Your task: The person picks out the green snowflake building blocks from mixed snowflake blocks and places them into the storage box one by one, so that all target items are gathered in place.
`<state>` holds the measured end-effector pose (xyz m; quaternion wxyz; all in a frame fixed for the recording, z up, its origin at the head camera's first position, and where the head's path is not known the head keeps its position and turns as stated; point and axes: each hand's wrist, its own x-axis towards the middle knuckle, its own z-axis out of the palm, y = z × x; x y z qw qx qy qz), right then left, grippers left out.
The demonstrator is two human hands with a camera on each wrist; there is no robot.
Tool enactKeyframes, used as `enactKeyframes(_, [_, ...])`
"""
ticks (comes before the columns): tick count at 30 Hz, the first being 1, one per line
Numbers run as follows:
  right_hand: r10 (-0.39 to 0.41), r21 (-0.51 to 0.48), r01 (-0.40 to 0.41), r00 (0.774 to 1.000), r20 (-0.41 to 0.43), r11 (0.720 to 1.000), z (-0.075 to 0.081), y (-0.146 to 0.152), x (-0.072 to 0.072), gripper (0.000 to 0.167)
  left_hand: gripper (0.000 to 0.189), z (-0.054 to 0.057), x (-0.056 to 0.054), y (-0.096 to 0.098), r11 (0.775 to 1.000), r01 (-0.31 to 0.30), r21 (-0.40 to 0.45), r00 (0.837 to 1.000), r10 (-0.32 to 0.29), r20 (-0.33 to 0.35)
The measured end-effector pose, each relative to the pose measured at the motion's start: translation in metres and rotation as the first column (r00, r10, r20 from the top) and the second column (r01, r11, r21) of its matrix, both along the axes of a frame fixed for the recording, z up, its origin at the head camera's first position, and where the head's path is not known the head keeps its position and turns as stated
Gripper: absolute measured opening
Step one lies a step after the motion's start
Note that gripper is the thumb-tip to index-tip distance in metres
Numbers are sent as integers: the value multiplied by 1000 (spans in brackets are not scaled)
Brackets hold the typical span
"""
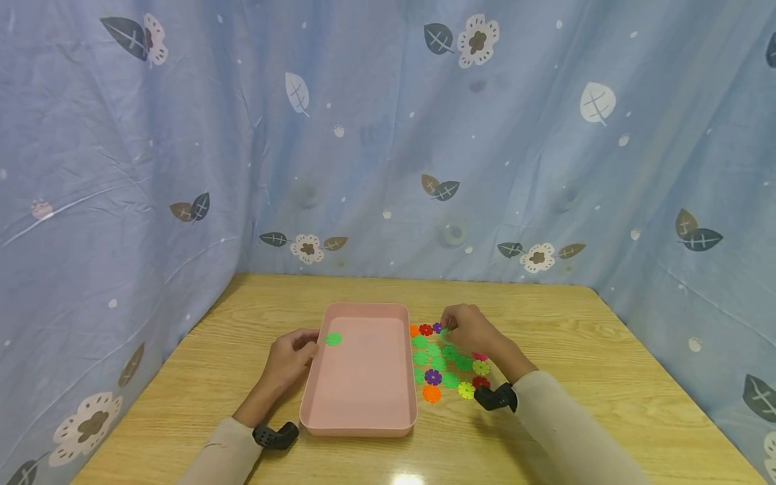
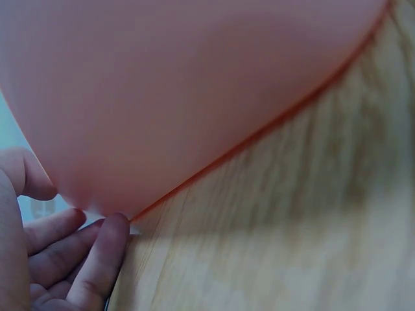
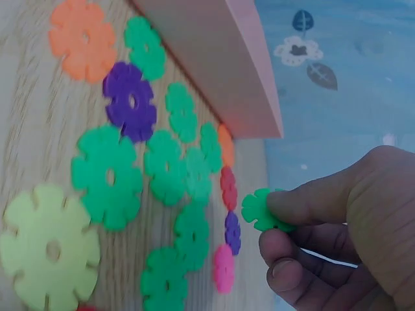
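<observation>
My right hand (image 1: 469, 328) pinches a green snowflake disc (image 3: 258, 208) between thumb and fingers, above the table and to the right of the pink tray (image 1: 364, 432). Beneath and around that hand lie several flower-shaped snowflake discs, among them a purple disc (image 3: 131, 102), an orange disc (image 1: 432, 394) and a pale yellow disc (image 3: 52, 248). My left hand (image 1: 289, 359) holds the tray by its left side, thumb at the rim and fingers against the outer wall. Inside the tray, near its upper left, lies one green disc (image 1: 333, 339).
The wooden table (image 1: 533, 303) carries the tray and discs. A blue curtain (image 1: 388, 148) with leaf and flower prints hangs behind the table and along both sides. Black wrist bands (image 1: 275, 436) sit on both wrists.
</observation>
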<state>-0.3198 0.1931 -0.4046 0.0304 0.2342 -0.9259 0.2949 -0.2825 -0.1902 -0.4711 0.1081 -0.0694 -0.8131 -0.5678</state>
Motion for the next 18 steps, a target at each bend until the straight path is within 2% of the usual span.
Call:
enactKeyframes(8, [15,-6,-16,999,-33,1000,8,-20,0,12,31,-2,0,0,1000,-6,-5,1000,6,-4])
enactKeyframes(18, [83,-51,-83,997,3,995,12,-43,2,15,33,-6,1,1,1000,-14,-3,1000,14,-9])
